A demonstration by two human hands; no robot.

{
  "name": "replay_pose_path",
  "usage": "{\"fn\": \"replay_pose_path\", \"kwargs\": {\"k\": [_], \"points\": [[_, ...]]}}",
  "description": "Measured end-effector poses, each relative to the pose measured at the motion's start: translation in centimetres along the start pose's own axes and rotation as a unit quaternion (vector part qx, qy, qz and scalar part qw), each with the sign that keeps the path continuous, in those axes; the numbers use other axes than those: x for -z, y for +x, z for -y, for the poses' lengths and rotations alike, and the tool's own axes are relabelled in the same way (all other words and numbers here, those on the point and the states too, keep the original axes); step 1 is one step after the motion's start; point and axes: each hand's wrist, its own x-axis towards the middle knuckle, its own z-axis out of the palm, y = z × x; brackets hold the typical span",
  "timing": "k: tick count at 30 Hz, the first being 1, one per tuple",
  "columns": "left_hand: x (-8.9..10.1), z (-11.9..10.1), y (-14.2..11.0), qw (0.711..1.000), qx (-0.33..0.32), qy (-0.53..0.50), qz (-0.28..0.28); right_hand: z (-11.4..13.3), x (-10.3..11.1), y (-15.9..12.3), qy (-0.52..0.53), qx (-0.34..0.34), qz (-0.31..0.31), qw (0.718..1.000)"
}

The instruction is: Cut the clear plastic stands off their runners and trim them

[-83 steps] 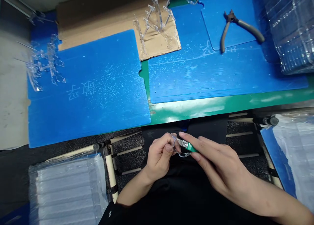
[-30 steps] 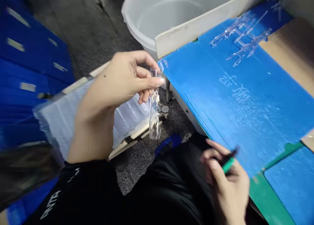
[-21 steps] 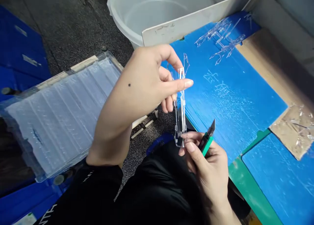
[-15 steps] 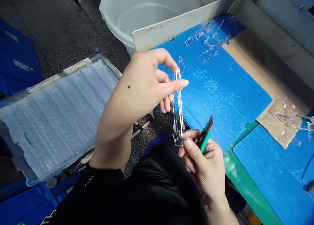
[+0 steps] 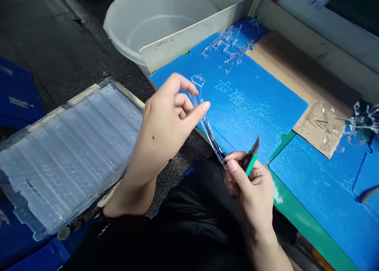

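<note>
Between my two hands slants a long, narrow clear plastic part. My left hand pinches its upper end between thumb and fingers, and a loop of clear plastic shows just beyond the fingertips. At the lower end, my right hand grips the part with thumb and forefinger. That same right hand also keeps a green utility knife in its palm, the blade out and pointing up. The left hand's fingers hide some of the plastic part.
Clear plastic sprues lie on the blue sheet at the back, and others at the right near the cardboard. A white tub stands behind the board. Film-covered trays sit at left.
The clear plastic part has turned, its top tipping left and its narrow side now showing. My left hand has shifted slightly left and down. The knife stays in my right hand.
</note>
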Motion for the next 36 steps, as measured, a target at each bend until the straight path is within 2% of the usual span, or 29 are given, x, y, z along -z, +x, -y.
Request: {"fn": "replay_pose_path", "kwargs": {"k": [2,3,4,6,8,10,12,15,17,20,23,29,36], "points": [[-1.7,0.6,-1.7,0.995,-0.057,0.072,-0.041,0.3,1.5,-0.4,-0.071,0.043,-0.057,0.995],[-2.5,0.8,-2.6,0.988,-0.101,0.113,-0.039,0.5,2.3,-0.7,-0.113,0.060,-0.076,0.989],[-3.2,0.9,-3.6,0.976,-0.158,0.147,-0.009,0.6,3.1,-1.1,-0.154,0.073,-0.087,0.982],[-4.5,0.9,-5.3,0.931,-0.296,0.176,0.122,0.9,4.8,-2.2,-0.218,0.090,-0.089,0.968],[-5.5,0.9,-6.7,0.862,-0.404,0.167,0.254,0.8,6.3,-3.4,-0.254,0.101,-0.066,0.960],[-6.5,0.7,-7.5,0.821,-0.449,0.164,0.311,0.4,7.5,-4.6,-0.268,0.109,-0.036,0.957],[-7.4,0.5,-7.9,0.815,-0.450,0.159,0.328,-0.2,8.3,-5.8,-0.254,0.121,-0.037,0.959],[-8.7,0.1,-8.2,0.838,-0.414,0.103,0.342,-1.1,9.4,-7.5,-0.227,0.140,-0.079,0.961],[-9.3,0.0,-8.4,0.858,-0.391,0.063,0.326,-1.5,10.0,-8.5,-0.233,0.148,-0.095,0.956],[-10.0,-0.1,-8.8,0.869,-0.391,0.023,0.304,-1.6,10.7,-9.8,-0.271,0.145,-0.091,0.947],[-10.5,-0.2,-9.2,0.869,-0.395,0.007,0.299,-1.6,11.0,-10.7,-0.309,0.147,-0.089,0.936],[-11.0,-0.8,-9.9,0.863,-0.425,0.019,0.273,-1.9,11.1,-11.5,-0.357,0.197,-0.099,0.908],[-11.0,-0.9,-10.3,0.862,-0.431,0.010,0.266,-2.1,11.2,-11.8,-0.324,0.200,-0.081,0.921]]}}
